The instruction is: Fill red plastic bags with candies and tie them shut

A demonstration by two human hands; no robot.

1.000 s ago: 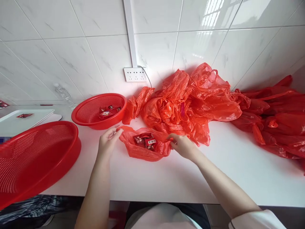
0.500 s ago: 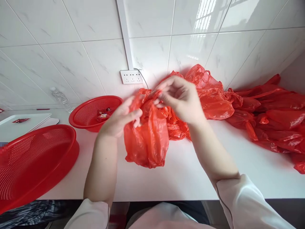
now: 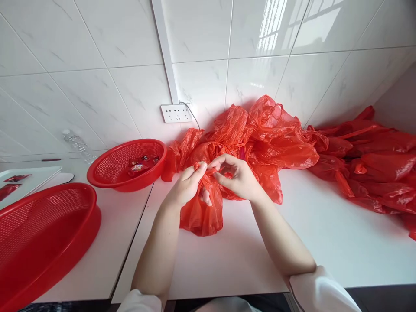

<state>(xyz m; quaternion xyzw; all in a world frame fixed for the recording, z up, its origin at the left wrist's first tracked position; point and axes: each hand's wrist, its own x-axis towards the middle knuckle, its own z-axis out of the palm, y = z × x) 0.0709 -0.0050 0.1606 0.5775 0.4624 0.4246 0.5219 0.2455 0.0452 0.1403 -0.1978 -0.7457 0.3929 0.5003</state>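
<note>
A small red plastic bag (image 3: 201,214) hangs just above the white counter (image 3: 227,255), gathered at its top. My left hand (image 3: 186,187) pinches the bag's handles from the left. From the right, my right hand (image 3: 235,177) pinches the same handles, fingers closed and touching those of the left. The bag's contents are hidden inside the plastic. A smaller red mesh basket (image 3: 112,167) holding a few wrapped candies (image 3: 139,164) sits left of my hands.
A heap of red plastic bags (image 3: 260,138) lies behind my hands, and more (image 3: 373,164) spread to the right against the tiled wall. A large red mesh basket (image 3: 42,234) fills the near left. A white tray (image 3: 35,177), a plastic bottle (image 3: 79,145) and a wall socket (image 3: 176,113) stand farther back.
The bag lay flat and open on the counter with candies showing; both hands lifted it by its handles, gathered them together, and lowered it toward the counter.
</note>
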